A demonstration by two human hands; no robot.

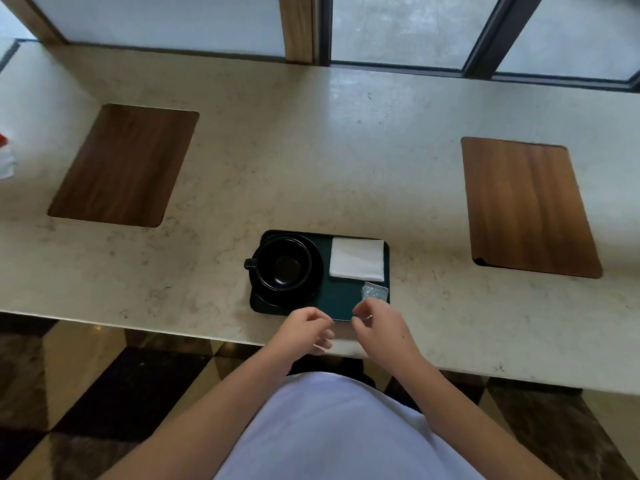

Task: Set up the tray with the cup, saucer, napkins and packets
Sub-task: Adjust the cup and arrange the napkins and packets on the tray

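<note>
A dark green tray (341,301) lies near the counter's front edge. On its left half a black cup (284,264) stands on a black saucer (313,291), handle pointing left. White folded napkins (357,258) lie at the tray's back right. Small pale packets (374,292) lie at the front right corner. My left hand (304,329) hovers just in front of the tray with loosely curled fingers, holding nothing. My right hand (379,325) hovers over the tray's front right edge, just in front of the packets, fingers curled and holding nothing I can see.
Two wooden inlays are set in the marble counter, one at the left (123,166) and one at the right (528,206). Windows run along the back. A white and red object (5,157) sits at the far left edge. The counter edge (207,336) runs in front of the tray.
</note>
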